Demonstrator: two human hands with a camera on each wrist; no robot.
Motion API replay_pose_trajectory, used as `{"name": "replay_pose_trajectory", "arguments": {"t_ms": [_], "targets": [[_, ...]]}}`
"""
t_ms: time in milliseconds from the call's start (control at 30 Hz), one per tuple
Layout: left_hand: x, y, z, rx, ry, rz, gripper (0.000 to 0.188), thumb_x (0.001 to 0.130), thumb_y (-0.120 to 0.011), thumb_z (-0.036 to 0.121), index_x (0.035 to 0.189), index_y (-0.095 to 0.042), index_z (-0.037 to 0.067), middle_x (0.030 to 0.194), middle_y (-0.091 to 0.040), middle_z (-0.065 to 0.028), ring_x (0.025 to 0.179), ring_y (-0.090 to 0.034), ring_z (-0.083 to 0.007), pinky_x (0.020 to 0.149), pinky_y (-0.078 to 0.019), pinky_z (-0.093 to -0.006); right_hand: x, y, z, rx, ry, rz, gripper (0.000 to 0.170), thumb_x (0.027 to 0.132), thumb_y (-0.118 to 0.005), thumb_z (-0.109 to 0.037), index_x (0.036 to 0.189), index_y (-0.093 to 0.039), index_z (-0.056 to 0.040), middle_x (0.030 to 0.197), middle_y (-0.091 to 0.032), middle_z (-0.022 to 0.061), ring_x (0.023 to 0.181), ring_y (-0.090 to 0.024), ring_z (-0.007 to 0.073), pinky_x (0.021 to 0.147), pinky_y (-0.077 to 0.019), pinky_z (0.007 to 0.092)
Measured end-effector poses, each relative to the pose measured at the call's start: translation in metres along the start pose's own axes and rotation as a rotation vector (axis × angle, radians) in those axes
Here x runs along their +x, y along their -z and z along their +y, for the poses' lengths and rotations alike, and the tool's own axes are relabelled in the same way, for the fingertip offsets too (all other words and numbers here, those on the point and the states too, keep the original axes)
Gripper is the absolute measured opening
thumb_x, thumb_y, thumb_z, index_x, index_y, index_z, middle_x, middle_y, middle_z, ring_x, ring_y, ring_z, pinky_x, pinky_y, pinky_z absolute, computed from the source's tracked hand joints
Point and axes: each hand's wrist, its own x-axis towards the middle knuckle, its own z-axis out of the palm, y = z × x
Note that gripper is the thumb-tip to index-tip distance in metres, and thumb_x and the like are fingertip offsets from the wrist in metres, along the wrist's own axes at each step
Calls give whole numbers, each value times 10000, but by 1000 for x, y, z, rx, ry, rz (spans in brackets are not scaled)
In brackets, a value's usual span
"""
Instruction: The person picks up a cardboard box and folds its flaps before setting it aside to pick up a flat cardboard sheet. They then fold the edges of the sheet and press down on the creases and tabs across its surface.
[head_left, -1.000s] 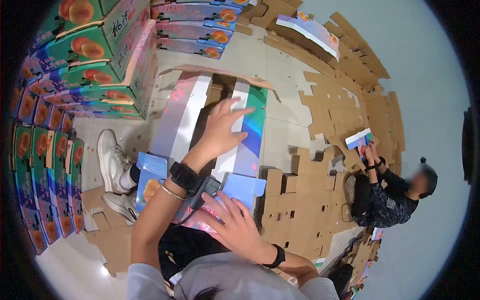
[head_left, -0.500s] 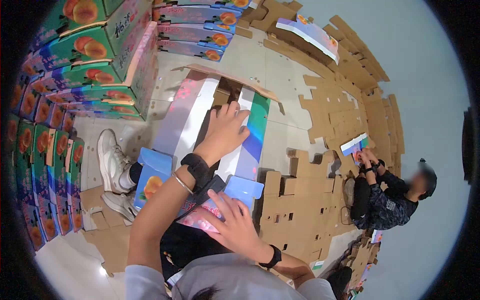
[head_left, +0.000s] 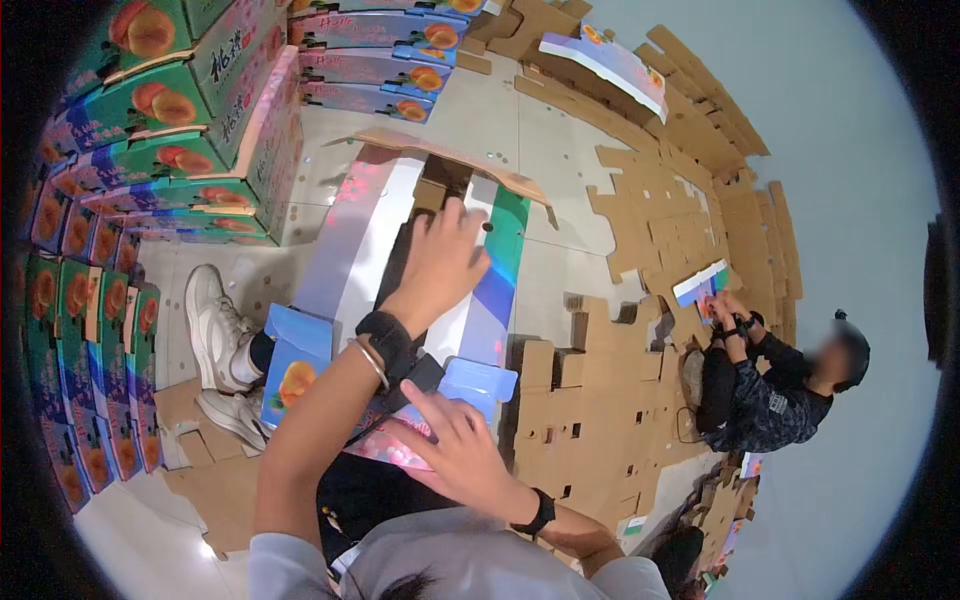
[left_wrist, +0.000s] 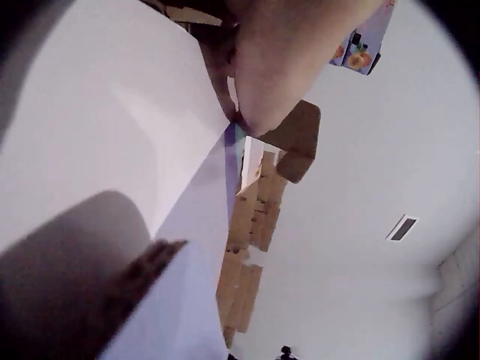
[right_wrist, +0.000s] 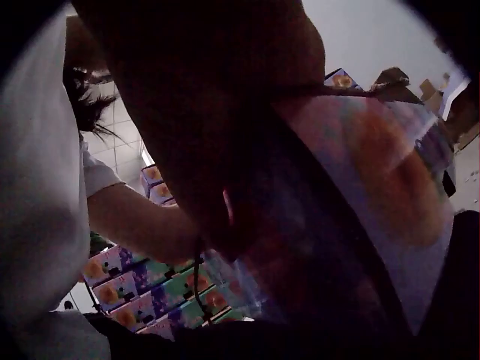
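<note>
A long carton [head_left: 345, 235] printed in pink, white, green and blue lies in front of the wearer, a dark gap along its top. Over that gap reaches my left hand [head_left: 440, 265], fingers spread and slightly bent; in the left wrist view the hand [left_wrist: 281, 60] is beside a white panel [left_wrist: 112, 127]. Nearer the body, my right hand [head_left: 460, 450] lies over the pink printed end with its fingers extended, close to a light-blue flap [head_left: 478, 385]. Another blue flap [head_left: 300, 345] with a peach picture stands out at left. The right wrist view is dark, with the right hand's contact hidden.
Stacks of peach-printed cartons [head_left: 150, 110] rise at left and upper left. Flattened brown cardboard [head_left: 600, 400] covers the floor at right, where another person [head_left: 770, 390] handles a printed piece [head_left: 700, 285]. The wearer's shoes [head_left: 210, 330] are left of the carton.
My left hand was widely spread, then came down lower over the gap, its fingers now closer together. My right hand has stayed by the near end. The other person's printed piece has shifted left.
</note>
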Motion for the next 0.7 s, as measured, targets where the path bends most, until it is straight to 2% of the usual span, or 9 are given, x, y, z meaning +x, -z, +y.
{"name": "replay_pose_trajectory", "arguments": {"t_ms": [33, 100, 167, 200, 267, 367, 567, 667, 700], "targets": [[2, 6, -5, 3, 0, -2, 353, 786, -589, 176, 1114, -555, 50, 1068, -495, -160, 1027, -501, -324, 909, -359, -457, 2, 2, -1, -6, 15, -16, 632, 653, -764, -288, 1244, -559, -199, 1470, -348, 113, 1203, -449, 263, 980, -340, 403], [8, 20, -19, 77, 70, 183, 404, 745, -641, 149, 1107, -518, 19, 1037, -508, -155, 1010, -513, -316, 884, -377, -467, 7, 5, -1, -24, 42, -22, 632, 680, -732, -286, 1270, -535, -174, 1477, -342, 103, 1210, -442, 259, 978, -345, 385], [8, 34, -34, 416, 110, 478, 378, 740, -648, 144, 1071, -523, 11, 1009, -526, -143, 1016, -517, -310, 847, -402, -454, 9, 8, -4, -43, 63, -30, 633, 707, -701, -284, 1296, -512, -149, 1484, -335, 93, 1217, -435, 254, 977, -351, 367], [5, 36, -45, 417, 108, 476, 378, 740, -648, 144, 1071, -523, 11, 1009, -526, -143, 1016, -517, -310, 847, -402, -454, 11, 11, -5, -62, 69, -43, 645, 717, -687, -293, 1317, -497, -150, 1475, -349, 90, 1230, -428, 251, 987, -346, 367], [-2, 34, -68, 409, 291, 352, 363, 724, -660, 138, 1041, -540, 6, 995, -536, -131, 1015, -523, -301, 816, -417, -447, 12, 10, -6, -77, 77, -56, 657, 728, -673, -301, 1338, -482, -150, 1467, -362, 86, 1243, -421, 248, 997, -341, 368], [-5, 32, -82, 384, 203, 329, 308, 716, -666, 139, 976, -569, 4, 1004, -535, -120, 995, -527, -295, 802, -422, -441, 13, 6, -7, -70, 82, -68, 672, 744, -653, -313, 1368, -458, -160, 1447, -387, 87, 1268, -405, 249, 1023, -326, 369], [-2, 31, -69, 545, 207, 325, 232, 708, -665, 139, 894, -603, 13, 996, -547, -122, 964, -540, -284, 758, -424, -408, 11, 6, -4, -79, 71, -60, 659, 760, -631, -328, 1374, -453, -165, 1435, -404, 83, 1272, -404, 245, 1044, -313, 365], [-2, 31, -73, 566, 193, 326, 287, 722, -646, 150, 969, -583, 17, 987, -546, -122, 951, -546, -297, 755, -441, -415, 12, 6, -5, -86, 72, -52, 664, 761, -628, -339, 1378, -450, -168, 1434, -404, 81, 1267, -409, 242, 1046, -311, 364], [-2, 30, -75, 568, 194, 324, 287, 722, -646, 150, 969, -583, 17, 987, -546, -122, 951, -546, -297, 755, -441, -415, 12, 7, -6, -66, 64, -46, 683, 736, -665, -313, 1374, -463, -180, 1428, -412, 75, 1254, -418, 240, 1029, -328, 371]]}}
